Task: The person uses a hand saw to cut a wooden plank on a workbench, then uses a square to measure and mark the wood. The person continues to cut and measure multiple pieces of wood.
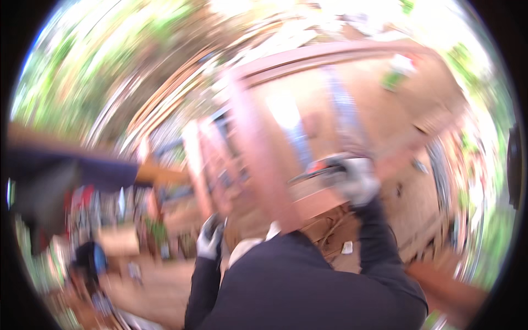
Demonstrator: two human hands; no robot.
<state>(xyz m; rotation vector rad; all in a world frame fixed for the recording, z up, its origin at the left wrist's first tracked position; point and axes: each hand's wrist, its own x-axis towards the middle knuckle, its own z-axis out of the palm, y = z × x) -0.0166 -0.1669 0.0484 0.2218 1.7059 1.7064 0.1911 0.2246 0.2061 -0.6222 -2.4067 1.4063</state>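
Motion blur smears much of the head view. My right hand (355,179), in a pale and dark glove, is closed around a tool (316,168) with an orange-red part and a thin dark end pointing left; its exact kind is too blurred to tell. It is over the near side of a large reddish-brown wooden frame (256,143). Inside the frame are a brown board surface (363,88) and a shiny bluish strip (294,132). My left hand (210,236), gloved too, is low beside my body near the wooden uprights (197,165), fingers loosely extended, with nothing visible in it.
A green and white container (397,71) stands on the board's far right. Long timber strips (170,82) lie beyond the frame. Another person's dark sleeve (71,165) comes in at left, and a second person (91,264) is at lower left. A reddish beam (448,291) is at lower right.
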